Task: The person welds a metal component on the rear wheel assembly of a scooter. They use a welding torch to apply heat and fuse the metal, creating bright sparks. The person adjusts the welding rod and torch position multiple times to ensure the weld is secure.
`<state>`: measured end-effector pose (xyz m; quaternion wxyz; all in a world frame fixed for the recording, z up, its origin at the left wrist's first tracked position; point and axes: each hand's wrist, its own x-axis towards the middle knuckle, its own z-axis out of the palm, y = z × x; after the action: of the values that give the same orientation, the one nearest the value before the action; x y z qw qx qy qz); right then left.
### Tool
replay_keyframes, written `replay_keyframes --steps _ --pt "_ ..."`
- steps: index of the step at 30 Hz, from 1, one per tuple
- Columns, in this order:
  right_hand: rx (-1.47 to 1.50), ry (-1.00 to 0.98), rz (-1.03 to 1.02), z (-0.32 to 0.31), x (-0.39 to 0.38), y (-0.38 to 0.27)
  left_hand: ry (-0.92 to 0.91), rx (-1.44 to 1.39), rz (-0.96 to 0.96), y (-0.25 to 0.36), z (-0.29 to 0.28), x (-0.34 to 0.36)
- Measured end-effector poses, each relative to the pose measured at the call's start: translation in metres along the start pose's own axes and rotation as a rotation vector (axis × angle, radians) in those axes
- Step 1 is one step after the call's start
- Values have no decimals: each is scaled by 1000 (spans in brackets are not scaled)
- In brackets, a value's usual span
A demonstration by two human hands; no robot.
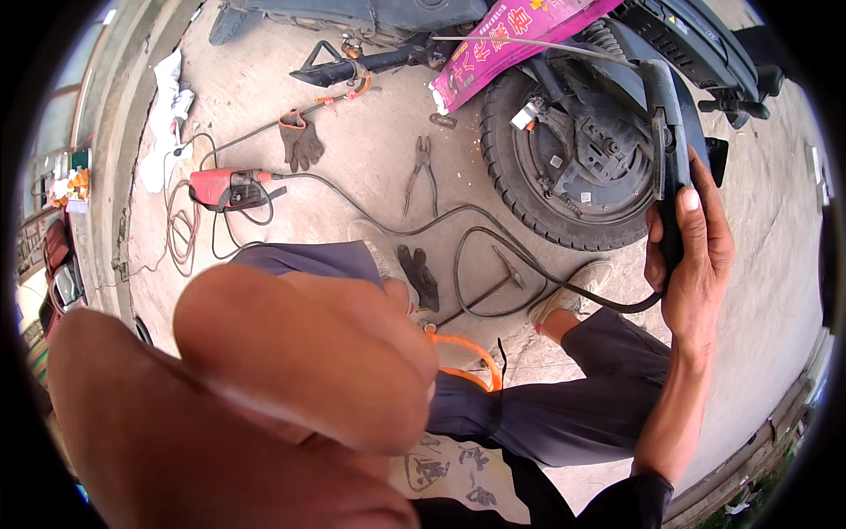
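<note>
My right hand (698, 251) is closed around the handle of a welding electrode holder (671, 154), beside the wheel (573, 167) of a scooter. A thin welding rod (546, 44) sticks out of its jaw to the left, passing over a pink printed sheet (507, 53) draped on the scooter. From the handle a black cable (608, 302) loops over the ground toward a red portable welding machine (231, 189). Very near the camera, my left hand (300, 370) is large and blurred with fingers curled; whatever it may hold is hidden.
Pliers (421, 176) and a hammer (502, 280) lie on the concrete. One dark glove (301, 141) is near the welding machine, another (419, 275) by my shoe. A clamp with orange parts (359, 85) lies near a dark metal part. An orange curved piece (471, 346) is near my leg.
</note>
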<state>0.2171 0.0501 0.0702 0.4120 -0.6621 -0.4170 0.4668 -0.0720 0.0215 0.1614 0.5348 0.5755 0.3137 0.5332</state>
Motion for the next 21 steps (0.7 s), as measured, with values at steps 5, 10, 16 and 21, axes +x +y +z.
replay_keyframes --steps 5,10,16,21 --pt "21 -51 7 6 3 -6 -138 124 180 -22 3 12" --pt "8 -33 22 -1 4 0 -175 212 380 -54 24 18" --pt "-14 -53 41 1 5 -4 -85 154 493 -67 32 16" --pt "12 -71 78 2 9 -2 -193 169 497 -69 25 16"
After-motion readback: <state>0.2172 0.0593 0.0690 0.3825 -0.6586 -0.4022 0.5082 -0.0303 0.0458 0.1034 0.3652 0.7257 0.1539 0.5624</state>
